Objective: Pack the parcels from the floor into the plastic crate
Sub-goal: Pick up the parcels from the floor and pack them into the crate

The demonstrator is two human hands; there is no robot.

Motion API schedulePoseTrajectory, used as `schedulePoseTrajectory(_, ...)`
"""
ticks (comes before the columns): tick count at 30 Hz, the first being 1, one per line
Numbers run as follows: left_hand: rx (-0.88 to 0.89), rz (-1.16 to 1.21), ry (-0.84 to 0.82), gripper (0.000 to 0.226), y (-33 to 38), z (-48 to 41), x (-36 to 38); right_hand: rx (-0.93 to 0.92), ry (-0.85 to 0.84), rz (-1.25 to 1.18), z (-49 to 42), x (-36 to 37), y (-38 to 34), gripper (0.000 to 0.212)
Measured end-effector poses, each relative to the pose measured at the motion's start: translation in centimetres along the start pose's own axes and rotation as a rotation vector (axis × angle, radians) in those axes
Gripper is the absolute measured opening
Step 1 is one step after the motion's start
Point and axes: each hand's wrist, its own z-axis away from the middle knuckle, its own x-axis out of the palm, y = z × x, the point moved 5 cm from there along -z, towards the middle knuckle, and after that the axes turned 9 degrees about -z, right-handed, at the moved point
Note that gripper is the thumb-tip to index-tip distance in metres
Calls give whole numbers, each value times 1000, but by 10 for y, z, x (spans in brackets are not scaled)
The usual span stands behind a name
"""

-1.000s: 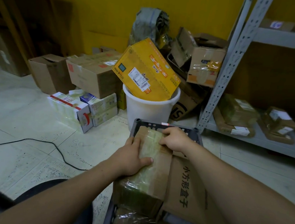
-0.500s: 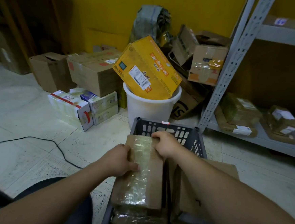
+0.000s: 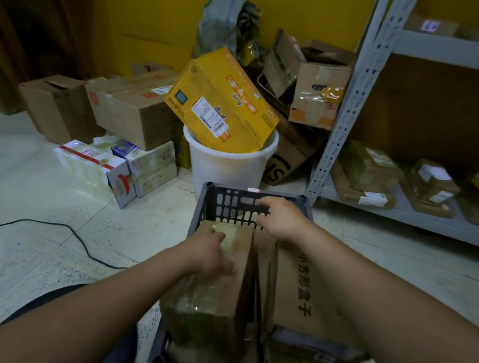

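Observation:
A dark plastic crate [image 3: 231,203] stands on the floor right in front of me. A brown parcel wrapped in clear tape [image 3: 222,309] lies along its left side, on top of other wrapped parcels. My left hand [image 3: 209,253] rests flat on the top of that parcel near its left edge, motion-blurred. My right hand [image 3: 281,219] hovers over the parcel's far end by the crate's far wall, fingers loose and holding nothing. A cardboard box with black lettering [image 3: 295,294] fills the crate's right side, and a thin cardboard piece [image 3: 264,255] stands between the two.
Behind the crate a white bucket [image 3: 228,169] holds a tilted yellow box [image 3: 221,102]. Cardboard cartons [image 3: 135,110] and white product packs [image 3: 96,167] sit on the floor at left. A metal shelf [image 3: 353,104] with parcels [image 3: 368,168] stands right. A black cable [image 3: 79,240] crosses the tiles.
The taped parcel went down from the crate's rim into its left side. My right hand came off it toward the far wall, and my left hand slid onto its top.

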Motion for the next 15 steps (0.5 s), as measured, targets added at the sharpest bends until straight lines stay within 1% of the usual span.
schedulePoseTrajectory(3,74,107,41,67,33,1,-6,105,25,14,13,-21,26,44)
schedulePoseTrajectory(5,110,240,8,55,54,1,-4,137,32,24,23,-31,41,41)
schedulePoseTrajectory(6,133,284,-12,52,65,2,-2,159,34,35,29,-34,50,42)
schedulePoseTrajectory(10,172,354,-78,44,98,3,14,276,60,97,48,-49,91,59)
schedulePoseTrajectory(11,169,369,-85,43,103,4,18,313,63,123,54,-54,100,66)
schedulePoseTrajectory(13,164,372,-91,40,111,6,22,443,33,152,68,-59,119,82)
schedulePoseTrajectory(14,160,366,-88,40,113,6,23,535,-4,97,76,-58,128,87)
schedulePoseTrajectory(15,157,362,-83,43,114,6,24,618,-46,-18,83,-54,135,88)
